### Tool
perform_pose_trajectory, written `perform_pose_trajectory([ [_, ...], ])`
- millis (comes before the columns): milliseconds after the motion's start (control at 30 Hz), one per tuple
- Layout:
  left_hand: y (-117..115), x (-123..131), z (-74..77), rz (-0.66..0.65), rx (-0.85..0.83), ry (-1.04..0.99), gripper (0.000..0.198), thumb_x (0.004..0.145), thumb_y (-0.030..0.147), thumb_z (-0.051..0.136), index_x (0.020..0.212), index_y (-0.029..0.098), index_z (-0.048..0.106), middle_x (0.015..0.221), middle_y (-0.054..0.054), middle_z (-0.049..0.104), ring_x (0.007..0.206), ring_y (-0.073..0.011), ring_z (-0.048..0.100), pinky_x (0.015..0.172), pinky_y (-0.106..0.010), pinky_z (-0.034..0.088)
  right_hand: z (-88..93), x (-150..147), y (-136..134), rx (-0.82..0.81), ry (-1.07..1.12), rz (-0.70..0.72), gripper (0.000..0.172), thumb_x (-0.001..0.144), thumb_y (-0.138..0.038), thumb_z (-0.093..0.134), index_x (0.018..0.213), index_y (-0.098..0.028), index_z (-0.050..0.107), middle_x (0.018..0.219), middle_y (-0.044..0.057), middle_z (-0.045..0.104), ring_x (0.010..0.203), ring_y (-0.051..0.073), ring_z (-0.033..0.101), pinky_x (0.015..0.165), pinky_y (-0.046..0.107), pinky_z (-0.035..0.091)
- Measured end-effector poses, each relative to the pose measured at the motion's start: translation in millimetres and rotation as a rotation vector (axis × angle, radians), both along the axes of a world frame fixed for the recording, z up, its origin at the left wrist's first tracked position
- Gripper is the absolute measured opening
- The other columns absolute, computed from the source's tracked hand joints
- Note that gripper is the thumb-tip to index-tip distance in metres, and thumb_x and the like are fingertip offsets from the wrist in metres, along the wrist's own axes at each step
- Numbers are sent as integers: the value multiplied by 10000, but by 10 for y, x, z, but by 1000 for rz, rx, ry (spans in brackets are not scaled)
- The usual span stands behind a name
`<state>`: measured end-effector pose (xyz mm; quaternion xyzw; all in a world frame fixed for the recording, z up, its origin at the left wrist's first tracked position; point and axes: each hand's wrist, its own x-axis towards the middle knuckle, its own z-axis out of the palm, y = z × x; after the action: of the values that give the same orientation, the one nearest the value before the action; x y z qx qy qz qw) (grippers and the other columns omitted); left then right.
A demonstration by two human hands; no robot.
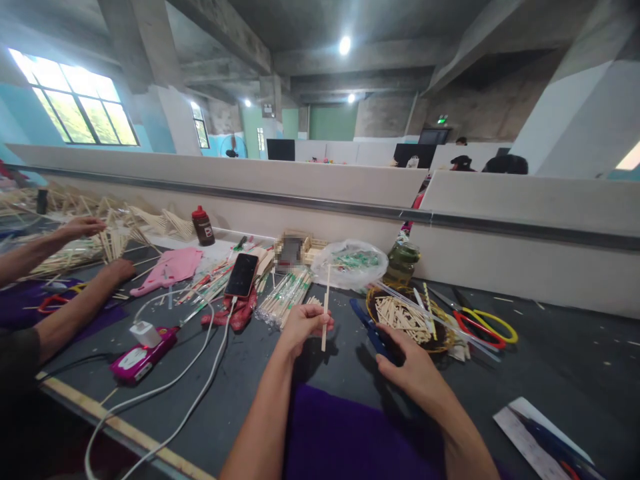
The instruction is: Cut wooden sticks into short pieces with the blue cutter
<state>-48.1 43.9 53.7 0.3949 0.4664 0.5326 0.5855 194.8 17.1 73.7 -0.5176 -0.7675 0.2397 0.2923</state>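
Observation:
My left hand [303, 325] is closed in a pinch on a thin wooden stick [325, 308], held upright above the dark table [550, 347]. My right hand [407, 363] is wrapped round blue-handled scissors [371, 327], whose tip points up and left toward the stick. Just beyond the scissors sits a small woven basket [440, 341] filled with short cut wooden sticks. A bundle of wrapped chopsticks [287, 293] lies behind my left hand. A purple cloth [345, 437] lies on the table between my forearms.
A phone [242, 274] rests on red cloth with white cables trailing to a pink charger [140, 357]. Red and yellow scissors [483, 323] lie right of the basket. A clear bag [350, 262], a glass jar [403, 260] and a dark bottle [203, 225] stand by the partition. Another person's arms [75, 280] work among sticks at left.

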Motion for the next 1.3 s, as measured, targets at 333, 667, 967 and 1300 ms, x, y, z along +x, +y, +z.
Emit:
perform_pose_trajectory([
  [333, -126, -59, 145, -267, 4, 57, 308, 577, 313, 818, 773, 99, 716, 684, -81, 719, 621, -170, 671, 601, -250, 511, -344, -140, 71, 248, -30, 0, 617, 698, -153, 479, 1309, -154, 389, 1306, 131, 496, 1240, 246, 453, 1062, 424, 355],
  [667, -137, -89, 194, -448, 16, 103, 252, 604, 318, 793, 725, 106, 730, 667, -73, 706, 595, -157, 640, 627, -257, 500, -227, -103, 24, 271, -85, 166, 609, 669, -70, 484, 1259, -196, 404, 1195, 111, 511, 1145, 248, 481, 1004, 416, 390],
  [967, -145, -79, 218, -533, 7, 206, 244, 625, 338, 771, 714, 114, 731, 664, -74, 710, 607, -168, 642, 624, -249, 484, -204, -105, 13, 265, -111, 192, 599, 662, -88, 515, 1244, -202, 434, 1177, 106, 522, 1123, 255, 483, 991, 416, 393],
  [1300, -162, -116, 251, -581, 41, 232, 201, 675, 317, 737, 729, 124, 733, 667, -63, 700, 617, -155, 629, 632, -242, 467, -143, -119, -2, 247, -114, 214, 569, 667, -70, 503, 1212, -218, 433, 1125, 94, 531, 1054, 249, 500, 936, 411, 410],
])
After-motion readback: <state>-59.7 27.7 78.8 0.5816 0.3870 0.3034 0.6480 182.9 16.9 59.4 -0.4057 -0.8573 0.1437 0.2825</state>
